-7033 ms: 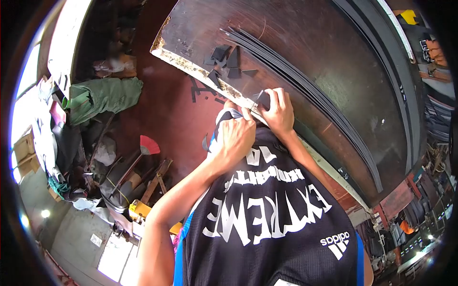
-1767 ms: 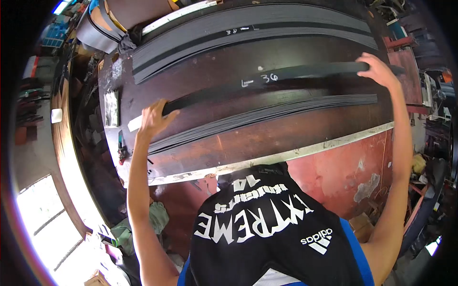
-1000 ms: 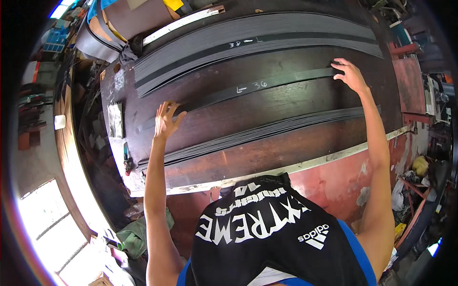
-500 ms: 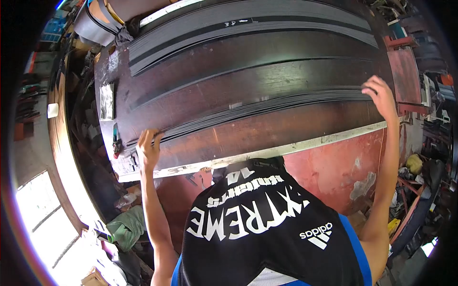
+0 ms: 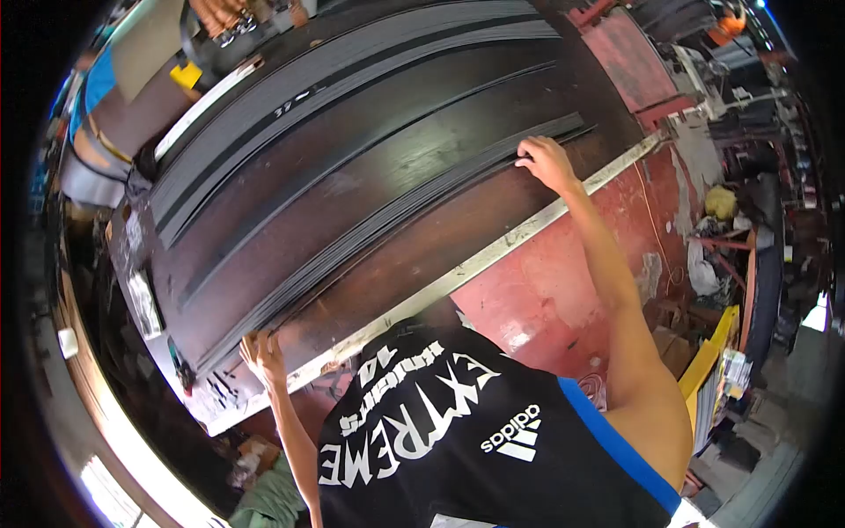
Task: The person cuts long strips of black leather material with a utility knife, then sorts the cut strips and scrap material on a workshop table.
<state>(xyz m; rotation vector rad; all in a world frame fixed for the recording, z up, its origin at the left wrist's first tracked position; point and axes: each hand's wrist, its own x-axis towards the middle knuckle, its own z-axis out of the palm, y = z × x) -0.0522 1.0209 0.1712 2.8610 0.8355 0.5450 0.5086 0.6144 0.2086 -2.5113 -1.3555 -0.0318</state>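
Observation:
A bundle of long, thin, dark strips (image 5: pixel 387 216) lies slantwise on the dark tabletop (image 5: pixel 422 145). My left hand (image 5: pixel 262 358) is at the near left end of the bundle, fingers closed at a thin dark strip along its near edge. Toward the other end, my right hand (image 5: pixel 547 165) has its fingers curled in a pinch at the same near edge. Between my hands this thin strip runs slightly apart from the bundle. The fingertips partly hide the grip on each side.
A wide stack of dark strips (image 5: pixel 352 84) with white marks lies at the far side, and a narrower row (image 5: pixel 352 158) lies between. Pliers (image 5: pixel 182 373) and small tools rest at the left corner. A pale edge (image 5: pixel 493 251) borders the table above a red wall (image 5: pixel 537 273).
My view has turned, so the table now slants more. My right hand has come inward from the strips' far right end, its fingers more curled. My left hand stays near the left end.

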